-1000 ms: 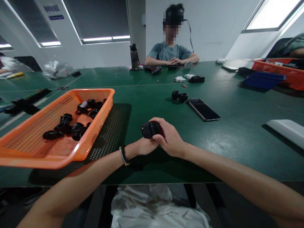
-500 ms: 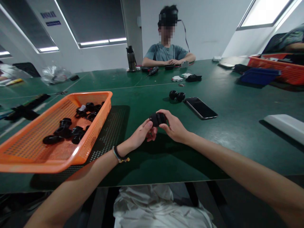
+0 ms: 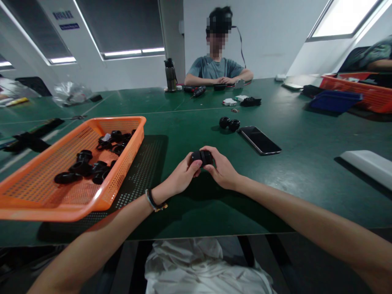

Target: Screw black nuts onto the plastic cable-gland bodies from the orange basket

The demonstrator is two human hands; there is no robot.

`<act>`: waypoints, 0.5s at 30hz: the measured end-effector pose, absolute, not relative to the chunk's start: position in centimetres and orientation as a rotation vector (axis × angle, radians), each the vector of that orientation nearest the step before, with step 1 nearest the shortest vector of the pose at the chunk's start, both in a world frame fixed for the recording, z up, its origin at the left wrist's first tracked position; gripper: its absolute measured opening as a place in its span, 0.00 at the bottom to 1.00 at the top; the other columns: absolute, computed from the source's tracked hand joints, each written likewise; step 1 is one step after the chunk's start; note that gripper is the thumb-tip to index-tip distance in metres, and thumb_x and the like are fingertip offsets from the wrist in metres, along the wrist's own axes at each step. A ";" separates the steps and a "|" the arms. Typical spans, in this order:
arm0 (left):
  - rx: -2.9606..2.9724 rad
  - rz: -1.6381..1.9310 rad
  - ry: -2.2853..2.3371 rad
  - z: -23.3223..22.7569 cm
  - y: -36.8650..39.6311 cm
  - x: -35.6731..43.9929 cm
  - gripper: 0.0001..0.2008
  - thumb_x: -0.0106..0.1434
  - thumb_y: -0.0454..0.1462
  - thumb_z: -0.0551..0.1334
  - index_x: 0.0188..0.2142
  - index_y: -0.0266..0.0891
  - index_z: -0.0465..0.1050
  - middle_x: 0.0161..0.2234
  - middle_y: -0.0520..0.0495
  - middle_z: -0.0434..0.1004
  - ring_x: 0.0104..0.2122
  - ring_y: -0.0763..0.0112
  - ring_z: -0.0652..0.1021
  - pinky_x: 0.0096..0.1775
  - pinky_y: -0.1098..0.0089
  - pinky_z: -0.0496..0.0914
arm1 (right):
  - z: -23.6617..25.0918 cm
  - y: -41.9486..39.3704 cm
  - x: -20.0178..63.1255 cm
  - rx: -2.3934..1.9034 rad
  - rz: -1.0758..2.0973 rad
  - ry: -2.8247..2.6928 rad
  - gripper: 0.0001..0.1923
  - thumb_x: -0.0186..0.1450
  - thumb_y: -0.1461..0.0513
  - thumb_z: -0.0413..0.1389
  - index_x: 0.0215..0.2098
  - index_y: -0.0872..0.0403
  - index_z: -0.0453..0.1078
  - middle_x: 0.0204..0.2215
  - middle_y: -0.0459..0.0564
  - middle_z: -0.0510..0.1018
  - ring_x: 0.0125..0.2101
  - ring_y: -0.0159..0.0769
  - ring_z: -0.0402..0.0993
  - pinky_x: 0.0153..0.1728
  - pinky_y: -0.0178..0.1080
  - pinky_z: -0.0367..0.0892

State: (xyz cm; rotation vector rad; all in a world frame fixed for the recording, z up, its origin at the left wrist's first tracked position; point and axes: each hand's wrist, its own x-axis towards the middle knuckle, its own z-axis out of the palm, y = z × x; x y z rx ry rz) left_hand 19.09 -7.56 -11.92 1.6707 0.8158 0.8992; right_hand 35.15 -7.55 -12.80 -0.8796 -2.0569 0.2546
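Observation:
A small black round plastic part [image 3: 201,157] is held above the green table [image 3: 190,118] between both my hands. My left hand [image 3: 180,178] grips its left end with thumb and fingertips. My right hand [image 3: 221,168] wraps its right end. An orange mesh basket [image 3: 128,122] to the left holds several more black round parts [image 3: 92,163]. Two similar black parts [image 3: 229,123] lie on the table beyond my hands.
A dark phone [image 3: 259,140] lies right of those two parts. A white flat object [image 3: 367,165] sits at the right edge. A person sits across the table with tools and a bottle [image 3: 170,74] nearby. Blue and orange bins [image 3: 352,98] stand far right.
My hands carried the black part forward and slightly right, away from me. My left hand moved from under the part to gripping its left end.

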 end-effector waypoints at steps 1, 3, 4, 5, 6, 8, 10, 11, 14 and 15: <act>1.695 0.918 0.830 -11.9 -7.6 19.0 0.19 0.60 0.51 0.51 0.35 0.36 0.60 0.23 0.55 0.60 0.23 0.77 0.64 0.28 0.73 0.60 | -12.8 -7.7 35.0 -0.887 0.272 -2.037 0.27 0.64 0.43 0.36 0.47 0.54 0.56 0.38 0.56 0.72 0.36 0.41 0.71 0.36 0.43 0.68; 1.732 0.953 0.863 -11.9 -7.5 19.0 0.17 0.61 0.49 0.52 0.36 0.36 0.61 0.28 0.52 0.63 0.28 0.75 0.66 0.31 0.72 0.63 | -12.7 -8.0 34.7 -0.921 0.315 -1.994 0.26 0.64 0.43 0.36 0.47 0.54 0.56 0.37 0.55 0.72 0.33 0.39 0.71 0.34 0.42 0.68; 1.746 0.963 0.878 -11.8 -7.5 19.0 0.16 0.61 0.47 0.53 0.37 0.36 0.62 0.31 0.50 0.64 0.30 0.73 0.67 0.33 0.72 0.64 | -12.7 -8.1 34.6 -0.939 0.337 -1.975 0.26 0.64 0.44 0.37 0.47 0.54 0.56 0.36 0.54 0.72 0.32 0.39 0.71 0.32 0.41 0.68; 1.758 0.968 0.891 -11.8 -7.5 19.0 0.15 0.61 0.46 0.53 0.38 0.36 0.62 0.33 0.49 0.65 0.33 0.71 0.68 0.36 0.71 0.65 | -12.7 -8.2 34.5 -0.952 0.356 -1.959 0.25 0.64 0.44 0.37 0.46 0.54 0.56 0.35 0.53 0.72 0.31 0.38 0.71 0.31 0.41 0.67; 1.770 0.970 0.900 -11.8 -7.5 18.9 0.14 0.61 0.46 0.53 0.38 0.36 0.62 0.34 0.49 0.66 0.34 0.70 0.69 0.37 0.70 0.65 | -12.7 -8.3 34.4 -0.959 0.370 -1.948 0.25 0.65 0.45 0.37 0.46 0.54 0.56 0.35 0.53 0.72 0.30 0.38 0.71 0.31 0.41 0.67; 1.792 0.967 0.910 -11.6 -7.5 18.9 0.14 0.61 0.45 0.53 0.38 0.36 0.62 0.34 0.48 0.66 0.36 0.69 0.69 0.39 0.69 0.65 | -12.7 -8.4 34.2 -0.960 0.386 -1.940 0.24 0.65 0.45 0.38 0.46 0.55 0.55 0.34 0.53 0.72 0.30 0.38 0.71 0.30 0.40 0.67; 1.819 0.967 0.914 -11.5 -7.5 18.8 0.14 0.61 0.45 0.52 0.38 0.36 0.62 0.34 0.48 0.66 0.36 0.68 0.69 0.40 0.68 0.65 | -12.6 -8.5 34.2 -0.965 0.396 -1.941 0.24 0.65 0.45 0.38 0.46 0.55 0.55 0.33 0.52 0.72 0.29 0.37 0.71 0.29 0.40 0.67; 1.827 0.969 0.914 -11.5 -7.4 18.8 0.14 0.61 0.46 0.53 0.37 0.36 0.62 0.34 0.48 0.66 0.36 0.68 0.69 0.39 0.68 0.65 | -12.6 -8.5 34.1 -0.970 0.397 -1.941 0.24 0.65 0.45 0.38 0.46 0.54 0.55 0.33 0.52 0.72 0.29 0.37 0.71 0.29 0.40 0.67; 1.795 0.966 0.898 -11.5 -7.3 18.7 0.17 0.60 0.49 0.53 0.35 0.37 0.61 0.31 0.50 0.65 0.32 0.71 0.68 0.34 0.71 0.65 | -12.4 -8.2 34.3 -0.956 0.366 -1.956 0.25 0.64 0.44 0.37 0.46 0.54 0.55 0.34 0.52 0.72 0.29 0.37 0.71 0.30 0.40 0.67; 1.764 0.947 0.879 -11.6 -7.2 18.8 0.18 0.59 0.51 0.53 0.34 0.37 0.61 0.28 0.51 0.63 0.28 0.73 0.67 0.31 0.72 0.64 | -12.3 -8.0 34.4 -0.937 0.344 -1.972 0.26 0.64 0.43 0.36 0.46 0.54 0.55 0.35 0.53 0.72 0.30 0.37 0.71 0.31 0.40 0.68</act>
